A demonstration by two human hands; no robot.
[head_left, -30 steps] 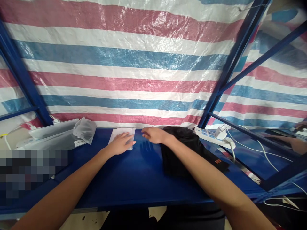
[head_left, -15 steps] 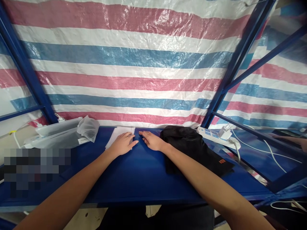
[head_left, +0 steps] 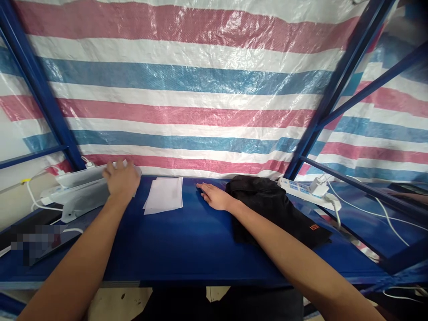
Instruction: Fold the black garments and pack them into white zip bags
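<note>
My left hand [head_left: 121, 180] is over the crumpled translucent plastic bag [head_left: 137, 170] at the back left, covering most of it. Its fingers bend downward and are slightly blurred, so I cannot tell whether they grip the bag. My right hand [head_left: 216, 196] lies flat on the blue tabletop [head_left: 187, 249], fingers stretched out and holding nothing. Between the hands lie white paper sheets [head_left: 163, 196], slightly fanned. Folded black cloth [head_left: 267, 205] with small orange lettering rests beside and partly behind my right forearm.
Left of the bag stand grey-white sleeve-like packages [head_left: 85, 198] with white plugs and cables. A dark flat device [head_left: 55, 243], partly pixelated, lies in front. A white power strip [head_left: 301, 191] with a charger sits at right. Blue metal posts [head_left: 309, 129] frame a striped tarp [head_left: 200, 80].
My left hand has left the paper sheets and moved left to the plastic bag, uncovering the sheets. My right hand stays flat in nearly the same place. The view has shifted slightly.
</note>
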